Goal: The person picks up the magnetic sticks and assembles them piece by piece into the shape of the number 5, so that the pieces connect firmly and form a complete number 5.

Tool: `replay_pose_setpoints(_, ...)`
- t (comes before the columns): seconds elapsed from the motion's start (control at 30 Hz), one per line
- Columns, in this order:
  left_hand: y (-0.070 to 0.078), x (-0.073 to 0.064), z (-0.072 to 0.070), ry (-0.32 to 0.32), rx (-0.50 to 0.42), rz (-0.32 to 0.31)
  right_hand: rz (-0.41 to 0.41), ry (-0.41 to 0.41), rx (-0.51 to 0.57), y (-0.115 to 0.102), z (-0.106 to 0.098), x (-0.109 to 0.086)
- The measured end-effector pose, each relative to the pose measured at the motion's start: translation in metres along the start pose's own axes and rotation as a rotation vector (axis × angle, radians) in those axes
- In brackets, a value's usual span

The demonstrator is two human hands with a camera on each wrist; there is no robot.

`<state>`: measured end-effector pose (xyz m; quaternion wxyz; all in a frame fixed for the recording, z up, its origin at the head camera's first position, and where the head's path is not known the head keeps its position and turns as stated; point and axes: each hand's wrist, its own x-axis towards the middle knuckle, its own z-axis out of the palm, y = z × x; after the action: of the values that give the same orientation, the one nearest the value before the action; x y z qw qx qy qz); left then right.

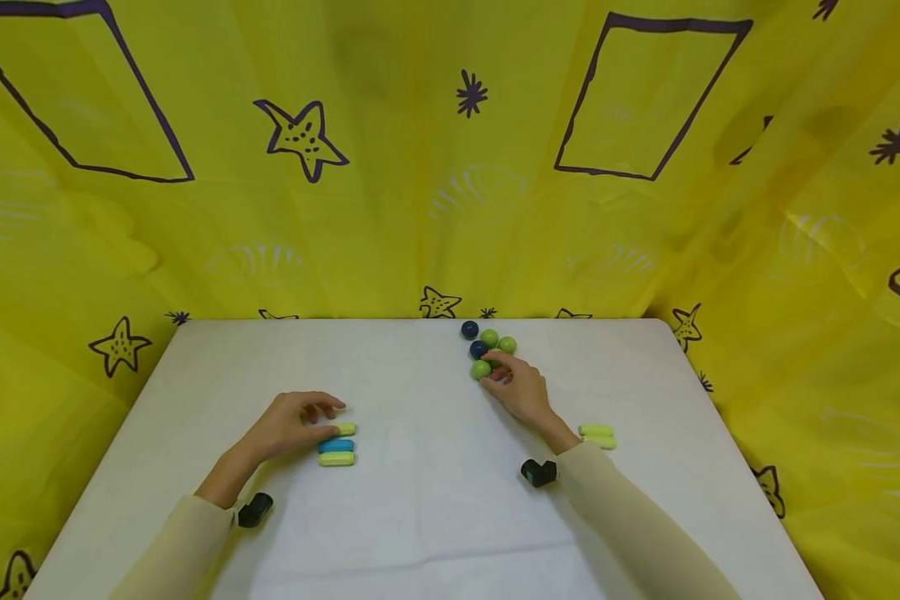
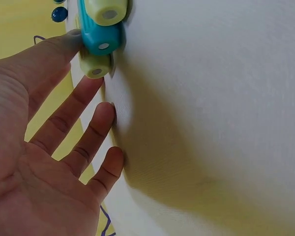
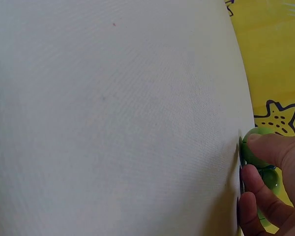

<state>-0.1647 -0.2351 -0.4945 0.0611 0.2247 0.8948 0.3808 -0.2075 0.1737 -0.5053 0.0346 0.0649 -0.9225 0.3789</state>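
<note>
My left hand (image 1: 288, 423) lies beside a row of short magnetic rods, its thumb touching the row and its other fingers loosely extended past the far side. The row has a teal rod (image 1: 336, 447) between a near yellow-green rod (image 1: 336, 459) and a far yellow-green rod (image 1: 347, 428). In the left wrist view, silver discs show in the ends of the teal rod (image 2: 101, 42) and its neighbours. At the back, my right hand (image 1: 521, 390) pinches a green ball (image 1: 481, 369) between thumb and forefinger. The right wrist view shows the thumb on that ball (image 3: 255, 157).
Beside the right hand sit two dark blue balls (image 1: 470, 330) and more green balls (image 1: 507, 344), close to the table's back edge. Two yellow-green rods (image 1: 597, 436) lie right of the right forearm. A yellow curtain (image 1: 390, 208) surrounds the white table (image 1: 420, 517).
</note>
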Motion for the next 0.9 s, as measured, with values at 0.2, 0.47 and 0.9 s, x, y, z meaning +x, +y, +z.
replay_pose_setpoints(0.2,0.0045,-0.0001,-0.0019,-0.014,0.006,0.011,0.011,0.007,0.002,0.0010,0.0005,-0.0007)
replay_pose_setpoints(0.47,0.0059,0.0005,-0.0031,-0.046,0.006,0.006,0.004,-0.008,0.009,0.0010,0.0004,-0.0020)
replay_pose_setpoints(0.9,0.0097,0.0046,-0.0009,-0.049,0.018,-0.038,0.013,-0.037,0.057,0.0000,-0.0037,-0.0040)
